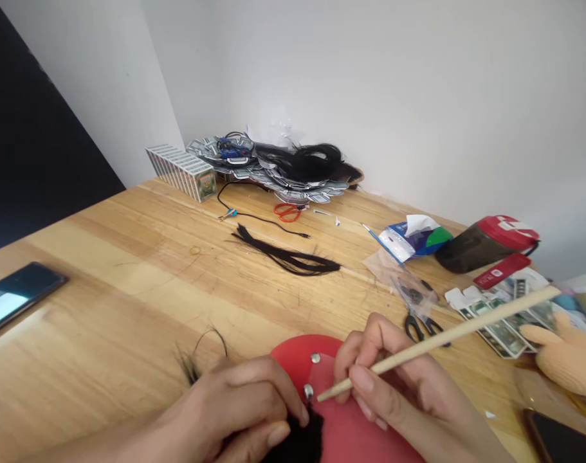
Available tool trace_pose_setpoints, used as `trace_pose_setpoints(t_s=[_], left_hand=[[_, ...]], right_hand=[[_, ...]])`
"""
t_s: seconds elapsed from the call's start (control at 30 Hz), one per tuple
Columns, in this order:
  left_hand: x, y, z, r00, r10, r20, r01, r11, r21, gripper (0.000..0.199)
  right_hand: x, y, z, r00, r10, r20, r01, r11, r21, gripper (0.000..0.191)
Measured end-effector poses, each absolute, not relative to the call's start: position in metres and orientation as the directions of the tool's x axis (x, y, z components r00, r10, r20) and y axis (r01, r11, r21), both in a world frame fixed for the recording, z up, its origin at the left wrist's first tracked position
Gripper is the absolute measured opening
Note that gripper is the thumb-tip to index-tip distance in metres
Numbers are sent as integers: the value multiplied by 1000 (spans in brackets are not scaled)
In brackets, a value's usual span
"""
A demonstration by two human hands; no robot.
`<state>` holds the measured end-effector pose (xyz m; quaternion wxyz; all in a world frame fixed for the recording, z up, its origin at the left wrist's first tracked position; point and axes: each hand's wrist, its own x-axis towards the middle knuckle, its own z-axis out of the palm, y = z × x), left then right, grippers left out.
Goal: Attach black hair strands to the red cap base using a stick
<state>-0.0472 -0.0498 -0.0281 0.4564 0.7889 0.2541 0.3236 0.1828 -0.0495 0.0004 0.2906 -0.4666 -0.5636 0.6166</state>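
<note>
A light wooden stick (442, 342) is pinched between the thumb and fingers of my right hand (393, 379). Its lower tip points down over a red round piece (293, 350), close to a silver stud (309, 391). A second silver stud (315, 358) sits a little farther up on the red piece. My left hand (244, 405) is closed on black fuzzy material (309, 440) at the bottom of the view. Thin black strands (190, 368) stick out behind the left hand.
A black hair bundle (287, 254) lies mid-table, a phone (20, 296) at left. Farther back are boxes (181, 172), a black hair pile (307, 161) and red-handled scissors (287, 212). Right are black scissors (422, 326), a tissue pack (415, 236), a red-lidded container (485, 244) and another phone (563, 440).
</note>
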Motion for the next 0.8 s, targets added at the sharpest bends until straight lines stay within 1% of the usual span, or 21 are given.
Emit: trace_pose_setpoints(t_s=[0.17,0.3,0.57,0.8], left_hand=[[-49,-50,-32,665,694,276,99,-448,888,32],[-49,-51,-31,663,696,275,100,-447,889,33],[-48,-51,-28,674,688,270,89,-439,894,30],[-47,-49,-27,656,703,274,99,-440,893,28]], right_hand=[[182,-49,2,-401,890,-217,189,-151,-970,20],[182,-50,0,-390,900,-194,240,-104,-965,21],[181,-51,-1,-384,908,-170,250,-74,-965,24],[182,-50,-5,-332,926,-180,199,-118,-973,26]])
